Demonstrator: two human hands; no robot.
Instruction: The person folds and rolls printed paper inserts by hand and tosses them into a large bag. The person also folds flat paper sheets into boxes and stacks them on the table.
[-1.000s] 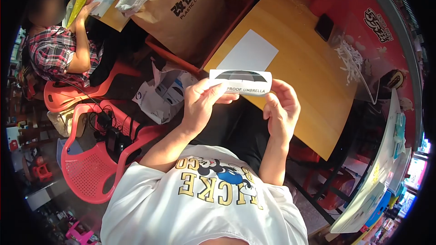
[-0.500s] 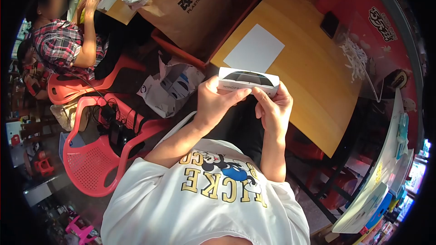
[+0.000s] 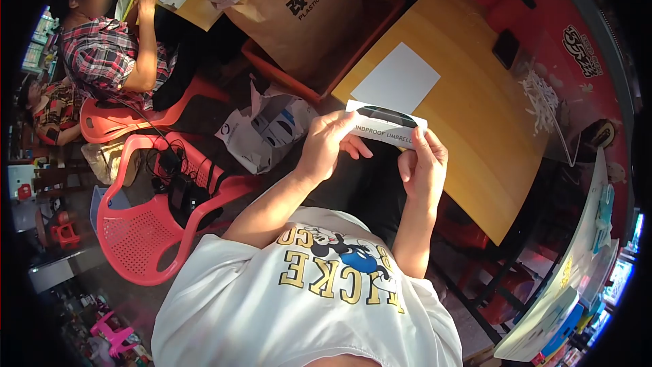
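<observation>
A white umbrella box, printed with a dark umbrella canopy and the words "windproof umbrella", is held up between my two hands in front of my lap. My left hand grips its left end, the thumb lying over the printed face and other fingers reaching below. At the right end, my right hand pinches the box, its thumb near the last printed letters. A blank white sheet lies on the wooden table just beyond the box.
A phone and a pile of white paper strips are on the table's far right. Left of me stand a red chair with cables and a crumpled printed bag. A large paper sack sits ahead; another person works at upper left.
The box has tilted so more of its lettered side shows. My thumbs have moved apart from the middle toward its ends. The view has shifted slightly; the other person's hand has moved.
</observation>
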